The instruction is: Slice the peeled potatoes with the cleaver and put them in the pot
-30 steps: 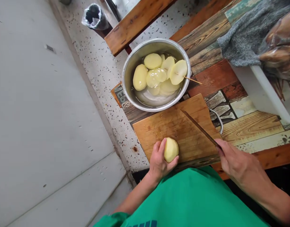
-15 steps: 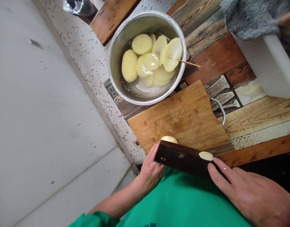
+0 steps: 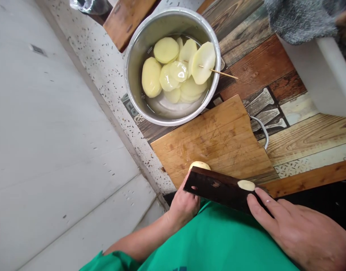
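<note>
In my right hand [image 3: 297, 226] is a dark-bladed cleaver [image 3: 218, 188], its flat side turned up and its handle hidden under my hand. A small oval potato slice [image 3: 246, 185] lies on the blade beside my fingertips. My left hand [image 3: 182, 203] is closed around a peeled potato [image 3: 200, 165] at the near edge of the wooden cutting board [image 3: 201, 139]. The blade covers most of that potato and my left fingertips. Beyond the board, a metal pot [image 3: 129, 81] holds water, peeled potatoes [image 3: 151, 77] and several slices, some threaded on a wooden skewer [image 3: 225, 73].
A grey cloth [image 3: 299, 22] hangs over a white container [image 3: 308, 71] at the right. The board has a metal handle [image 3: 261, 130]. A wooden piece [image 3: 127, 22] lies behind the pot, and a white tiled wall [image 3: 54, 150] runs along the left.
The pot and wall sit slightly further left and higher in view, as the camera has shifted a little. Both hands, the cleaver and the slice on it stay almost in place.
</note>
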The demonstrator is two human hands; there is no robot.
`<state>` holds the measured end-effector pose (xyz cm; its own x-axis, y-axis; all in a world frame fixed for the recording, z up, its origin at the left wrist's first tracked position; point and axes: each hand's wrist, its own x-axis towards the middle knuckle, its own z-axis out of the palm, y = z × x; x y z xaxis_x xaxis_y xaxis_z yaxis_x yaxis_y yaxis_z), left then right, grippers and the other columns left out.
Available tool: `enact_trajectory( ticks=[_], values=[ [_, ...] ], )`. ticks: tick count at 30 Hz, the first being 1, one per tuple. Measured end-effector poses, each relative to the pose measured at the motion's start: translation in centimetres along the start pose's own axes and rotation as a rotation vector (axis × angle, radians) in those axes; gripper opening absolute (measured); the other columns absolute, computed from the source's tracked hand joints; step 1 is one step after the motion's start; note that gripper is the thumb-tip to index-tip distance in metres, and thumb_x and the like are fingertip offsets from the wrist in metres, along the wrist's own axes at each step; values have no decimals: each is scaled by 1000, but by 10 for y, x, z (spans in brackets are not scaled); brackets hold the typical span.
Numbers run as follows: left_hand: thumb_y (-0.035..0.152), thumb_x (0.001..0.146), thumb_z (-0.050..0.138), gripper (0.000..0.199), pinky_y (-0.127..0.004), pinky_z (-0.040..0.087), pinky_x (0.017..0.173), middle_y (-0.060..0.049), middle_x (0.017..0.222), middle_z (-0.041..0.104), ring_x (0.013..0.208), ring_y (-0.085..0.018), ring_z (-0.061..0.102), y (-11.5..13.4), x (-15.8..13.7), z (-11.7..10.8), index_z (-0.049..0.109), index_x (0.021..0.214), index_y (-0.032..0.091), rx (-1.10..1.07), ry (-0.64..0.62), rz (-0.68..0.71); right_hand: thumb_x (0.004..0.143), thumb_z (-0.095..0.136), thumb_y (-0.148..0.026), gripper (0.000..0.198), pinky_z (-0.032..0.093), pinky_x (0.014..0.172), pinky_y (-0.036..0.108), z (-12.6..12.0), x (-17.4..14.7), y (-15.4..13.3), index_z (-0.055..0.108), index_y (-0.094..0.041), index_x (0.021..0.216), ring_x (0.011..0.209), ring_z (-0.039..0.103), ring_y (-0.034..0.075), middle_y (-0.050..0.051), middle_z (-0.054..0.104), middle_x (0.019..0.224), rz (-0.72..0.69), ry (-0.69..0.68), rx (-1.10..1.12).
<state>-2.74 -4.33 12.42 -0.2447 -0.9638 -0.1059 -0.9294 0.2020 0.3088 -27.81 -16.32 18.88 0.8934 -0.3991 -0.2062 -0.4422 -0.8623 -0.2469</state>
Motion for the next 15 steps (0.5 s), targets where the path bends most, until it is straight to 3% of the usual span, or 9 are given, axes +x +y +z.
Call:
enact_trajectory(
  ticks=[5, 15],
  values=[
    [8, 89, 35, 40, -42, 39, 114, -16, 122, 63, 137, -26, 40, 0, 5, -5, 51, 125, 4, 48, 40, 23, 74, 38, -4, 52, 47, 57, 34, -4, -1, 0, 48, -15, 125, 71, 61, 21, 19, 64, 114, -10, -27, 17],
    [8, 89, 37, 38, -43, 54, 92, -12, 95, 68, 105, -27, 64, 2, 9, -8, 56, 121, 11, 109, 51, -30, 72, 37, 0, 40, 42, 48, 29, -6, 16, 8, 57, -14, 103, 62, 61, 20, 17, 69, 94, -30, 18, -27]
  ],
)
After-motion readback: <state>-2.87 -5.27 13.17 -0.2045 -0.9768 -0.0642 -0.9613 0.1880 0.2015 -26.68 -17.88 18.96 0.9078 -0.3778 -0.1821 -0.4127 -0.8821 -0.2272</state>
